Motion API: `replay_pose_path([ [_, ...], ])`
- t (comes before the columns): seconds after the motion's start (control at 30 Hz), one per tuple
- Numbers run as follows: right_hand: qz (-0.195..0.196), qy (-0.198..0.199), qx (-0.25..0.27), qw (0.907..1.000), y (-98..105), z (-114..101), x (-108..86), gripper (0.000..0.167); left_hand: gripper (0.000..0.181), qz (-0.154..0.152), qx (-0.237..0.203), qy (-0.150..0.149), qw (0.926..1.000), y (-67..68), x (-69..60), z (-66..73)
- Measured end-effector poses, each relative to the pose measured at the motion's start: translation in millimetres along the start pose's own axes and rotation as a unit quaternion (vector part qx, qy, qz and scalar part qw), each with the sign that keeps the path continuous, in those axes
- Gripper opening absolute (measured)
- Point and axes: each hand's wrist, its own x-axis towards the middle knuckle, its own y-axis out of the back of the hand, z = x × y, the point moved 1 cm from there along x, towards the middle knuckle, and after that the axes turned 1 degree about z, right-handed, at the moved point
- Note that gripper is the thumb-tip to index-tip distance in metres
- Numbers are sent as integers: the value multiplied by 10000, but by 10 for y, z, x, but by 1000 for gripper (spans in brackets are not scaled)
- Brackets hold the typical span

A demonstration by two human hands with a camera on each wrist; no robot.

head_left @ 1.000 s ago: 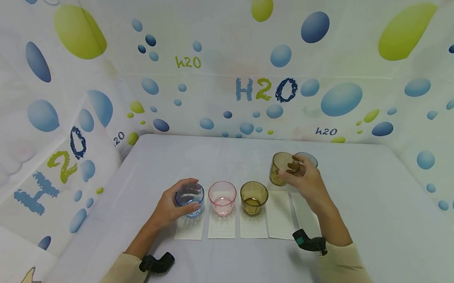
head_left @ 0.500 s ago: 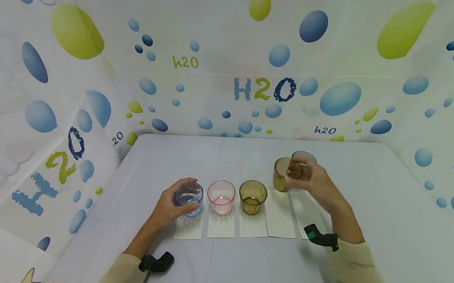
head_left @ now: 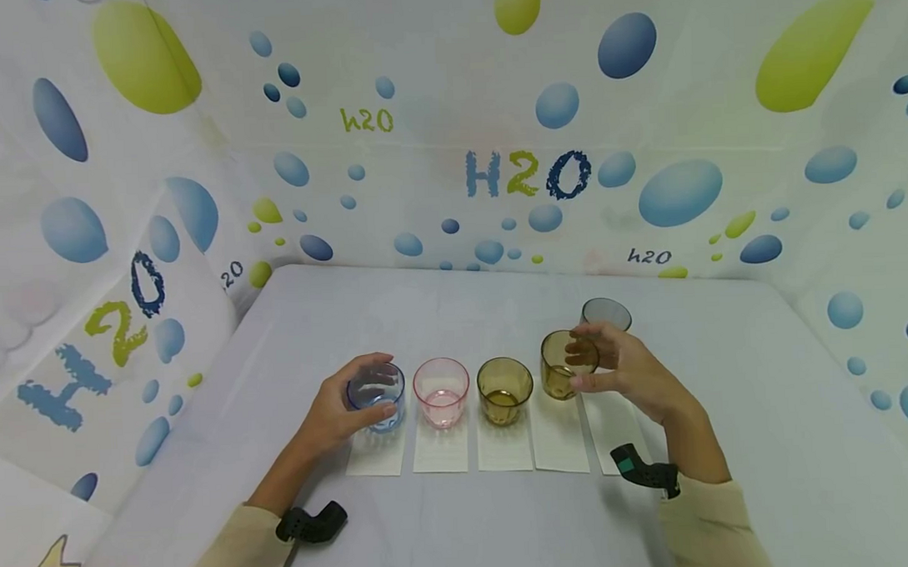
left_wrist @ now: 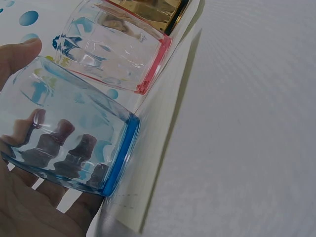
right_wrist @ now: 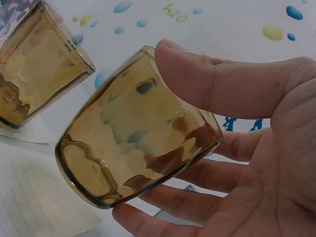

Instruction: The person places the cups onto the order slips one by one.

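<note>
The left hand (head_left: pixel 341 411) is curled round a blue glass (head_left: pixel 379 399), which stands on a paper slip; in the left wrist view the fingers show behind the blue glass (left_wrist: pixel 74 128). My right hand (head_left: pixel 628 369) grips an amber glass (head_left: pixel 559 368) at the top end of the fourth slip (head_left: pixel 560 442). The right wrist view shows this amber glass (right_wrist: pixel 133 133) tilted in that frame, thumb on one side and fingers behind. Whether its base touches the table cannot be told. A pink glass (head_left: pixel 441 394) and another amber glass (head_left: pixel 505 393) stand between the hands.
Behind the right hand stands a clear greyish glass (head_left: pixel 605 311). A fifth paper slip (head_left: pixel 615 428) lies under the right forearm's left side. Patterned sheets rise behind the white table (head_left: pixel 448 534) and at its sides.
The right hand first moved rightward, then brought the amber glass nearer and slightly left, down toward the fourth slip. The left hand keeps its hold on the blue glass.
</note>
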Motion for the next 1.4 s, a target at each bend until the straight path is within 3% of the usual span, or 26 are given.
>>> replay_pose_path([
  [0.43, -372, -164, -174, 9990, -7, 17, 8, 75, 62, 40, 32, -62, 10000, 4, 3, -15],
  [0.8, -608, -270, 86, 9978, -6, 67, 18, 74, 62, -13, -11, -31, 10000, 11, -1, 1],
  [1.4, -766, -393, -72, 9963, -26, 156, 16, 77, 62, -8, -22, -15, 10000, 7, -3, -15],
])
